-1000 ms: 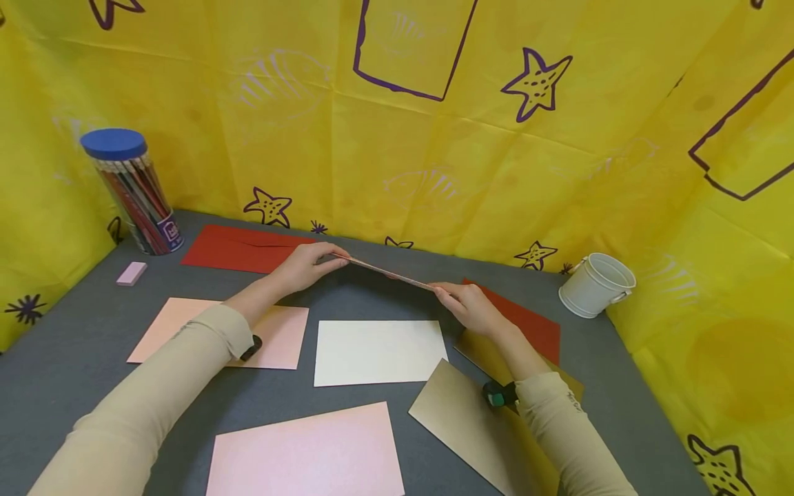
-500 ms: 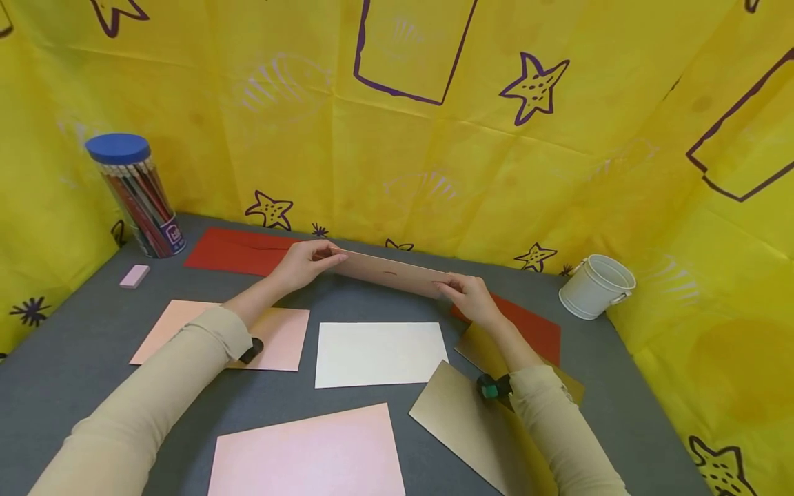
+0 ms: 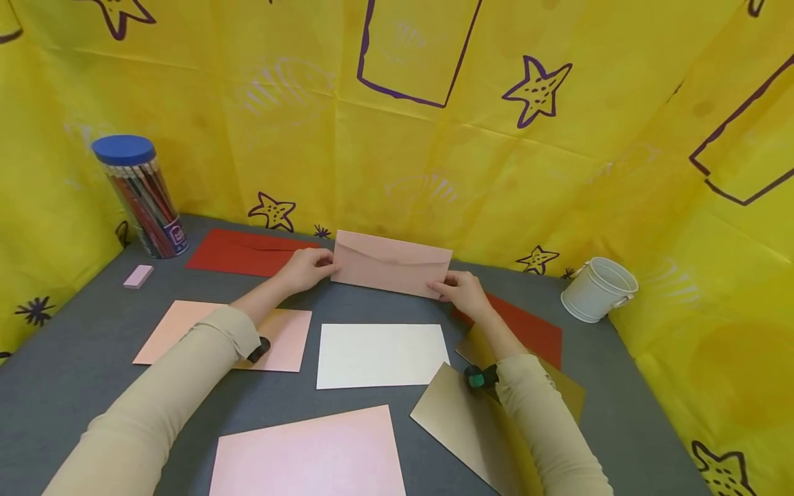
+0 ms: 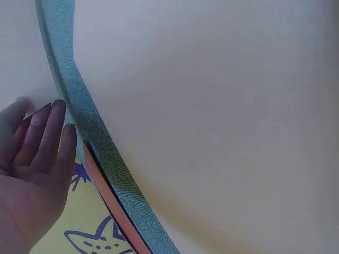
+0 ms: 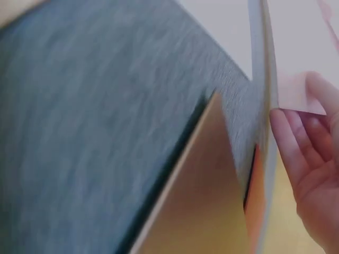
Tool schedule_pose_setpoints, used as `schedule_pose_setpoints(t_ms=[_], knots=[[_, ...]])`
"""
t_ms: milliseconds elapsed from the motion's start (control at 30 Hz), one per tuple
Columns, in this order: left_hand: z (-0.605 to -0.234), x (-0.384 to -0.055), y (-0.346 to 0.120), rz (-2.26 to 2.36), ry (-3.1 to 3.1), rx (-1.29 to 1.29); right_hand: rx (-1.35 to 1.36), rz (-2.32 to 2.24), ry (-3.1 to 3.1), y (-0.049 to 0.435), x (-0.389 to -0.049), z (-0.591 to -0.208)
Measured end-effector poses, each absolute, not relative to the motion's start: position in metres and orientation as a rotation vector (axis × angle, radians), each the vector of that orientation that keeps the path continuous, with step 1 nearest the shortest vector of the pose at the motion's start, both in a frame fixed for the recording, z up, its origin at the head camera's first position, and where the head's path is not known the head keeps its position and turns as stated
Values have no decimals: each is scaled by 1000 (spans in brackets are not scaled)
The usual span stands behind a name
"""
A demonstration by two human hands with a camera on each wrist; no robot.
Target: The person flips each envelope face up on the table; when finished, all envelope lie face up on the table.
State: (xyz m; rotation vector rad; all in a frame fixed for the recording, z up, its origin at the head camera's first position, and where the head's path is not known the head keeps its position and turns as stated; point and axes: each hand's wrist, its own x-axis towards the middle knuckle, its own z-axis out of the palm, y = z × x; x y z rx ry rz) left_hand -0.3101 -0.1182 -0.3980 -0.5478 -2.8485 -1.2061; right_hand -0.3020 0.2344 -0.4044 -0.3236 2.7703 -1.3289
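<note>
A pale pink envelope [image 3: 387, 260] is held up near the back of the table, tilted, with its flap line facing the head camera. At its left end my left hand [image 3: 306, 269] pinches the edge. My right hand [image 3: 465, 292] grips the lower right corner between thumb and fingers. The left wrist view has the left hand [image 4: 37, 164] with fingers behind the envelope [image 4: 24, 50]; in the right wrist view the right thumb lies over the corner of the envelope [image 5: 296, 45]. Below it on the table is a white envelope [image 3: 381, 355].
Red envelopes lie behind the left hand [image 3: 242, 252] and under the right forearm [image 3: 530, 331]. A peach envelope [image 3: 176, 331], a light pink one [image 3: 307, 455] and gold ones [image 3: 455, 413] lie around. A pencil jar [image 3: 139, 196], eraser [image 3: 138, 276] and white bucket [image 3: 598, 289] stand farther out.
The pink envelope has tipped from nearly edge-on to facing the head camera, so its flap side now shows. Both hands keep hold of it; the right hand has turned with it.
</note>
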Motion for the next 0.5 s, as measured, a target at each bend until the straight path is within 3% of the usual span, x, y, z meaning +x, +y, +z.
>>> schedule_pose_setpoints(t_ms=[500], knots=[[-396,-303,-117,-1476,-2864,-43,50,-1398,2825,204,-310,-414]])
